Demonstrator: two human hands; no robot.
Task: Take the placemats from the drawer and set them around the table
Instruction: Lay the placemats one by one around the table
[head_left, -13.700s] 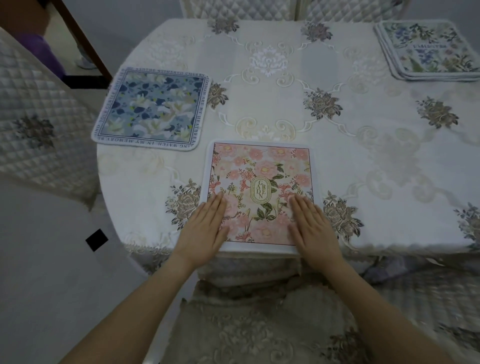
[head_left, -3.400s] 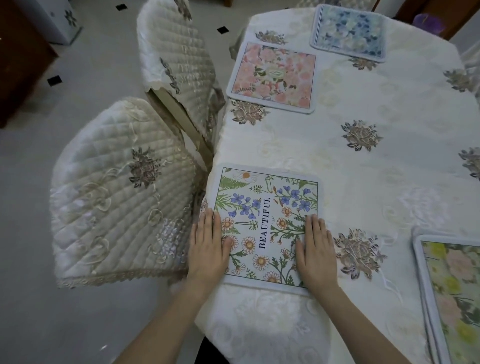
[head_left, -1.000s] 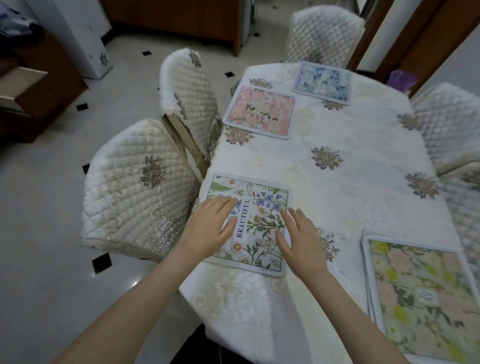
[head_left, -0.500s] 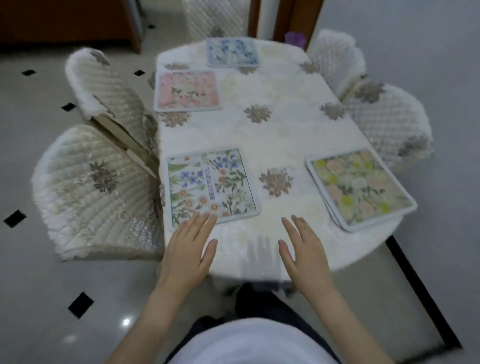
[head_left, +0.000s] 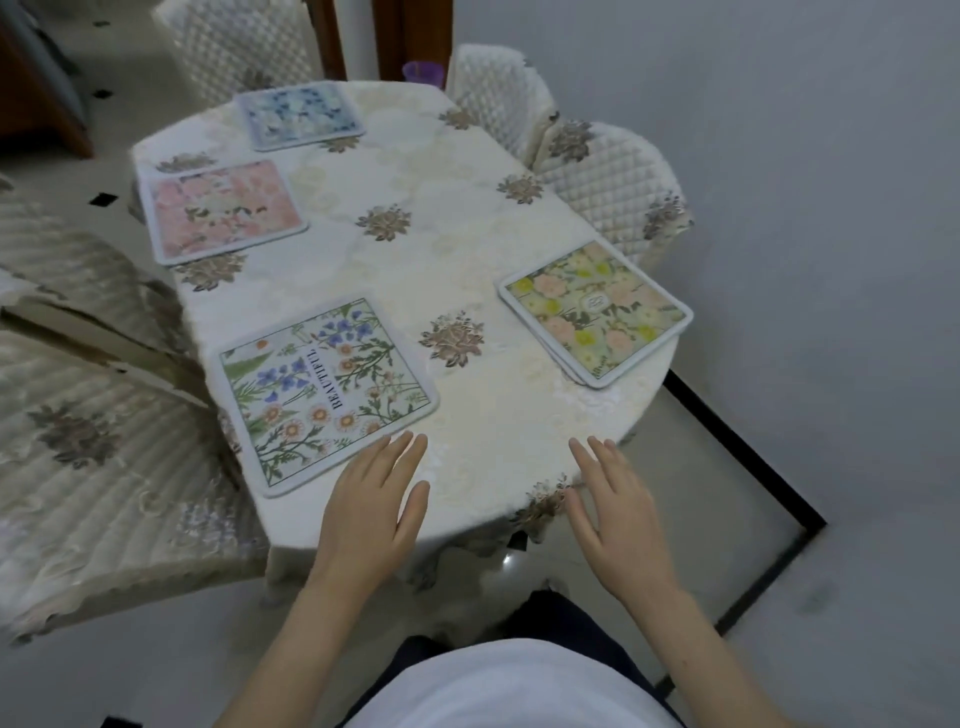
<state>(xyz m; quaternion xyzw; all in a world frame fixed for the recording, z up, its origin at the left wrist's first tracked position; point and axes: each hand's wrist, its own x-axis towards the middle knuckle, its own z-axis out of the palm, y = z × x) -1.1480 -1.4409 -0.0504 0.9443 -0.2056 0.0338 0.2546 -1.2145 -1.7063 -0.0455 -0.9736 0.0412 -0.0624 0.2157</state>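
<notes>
A: Entry: both hands empty. Left hand (head_left: 371, 512) flat, fingers spread, hovering over the near edge of the desk (head_left: 509, 431); right hand (head_left: 618, 514) likewise, flat and spread, at the desk's near right rim. Neither touches a mat.

B: Where do the placemats lie?

A: Three laid singly along the left side: the "BEAUTIFUL" wildflower mat (head_left: 324, 392) nearest, just beyond the left fingertips; the pink floral mat (head_left: 223, 210) farther on; the blue floral mat (head_left: 298, 114) at the far end. Each sits at the desk edge facing a chair, presumably as a place setting.

B: And on the right?

A: The yellow-green floral stack (head_left: 595, 306), with extra edges showing beneath, so more than one mat. My reading: it is the supply still to be dealt out, parked within reach. The right-side seats have no mats yet.

B: Surface, room?

A: Cream embroidered tablecloth (head_left: 384, 223) with brown rosettes, hanging over the rim. Quilted chair covers (head_left: 608, 176) all round. Pale tiled floor with small black insets, plain wall at right, wooden doorframe beyond. No drawer in view.
</notes>
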